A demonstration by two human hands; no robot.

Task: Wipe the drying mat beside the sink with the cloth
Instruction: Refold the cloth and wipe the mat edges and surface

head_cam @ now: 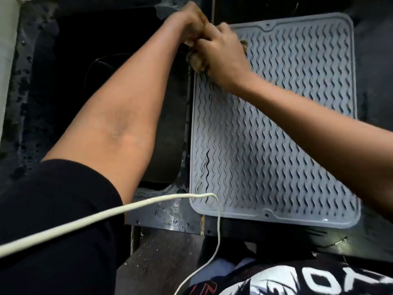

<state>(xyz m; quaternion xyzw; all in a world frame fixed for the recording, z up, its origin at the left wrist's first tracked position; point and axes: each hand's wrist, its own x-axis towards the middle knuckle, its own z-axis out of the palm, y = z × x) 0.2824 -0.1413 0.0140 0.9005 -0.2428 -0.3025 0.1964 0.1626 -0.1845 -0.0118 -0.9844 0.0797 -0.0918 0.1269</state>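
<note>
From the head camera, the grey drying mat (274,128) lay flat on the dark counter (168,211), its left edge just beside the black sink (119,67). Wavy ridges covered its surface. Both hands met over the mat's far left corner, at the sink's rim. The right hand (223,54) was curled round a bunched brownish cloth (196,61), which showed below and between the fingers. The left hand (189,22) was also closed, its fingers pinching the upper part of the same cloth, touching the right hand. A pale cable (106,216) ran across the lower frame, over the mat's near left corner.
</note>
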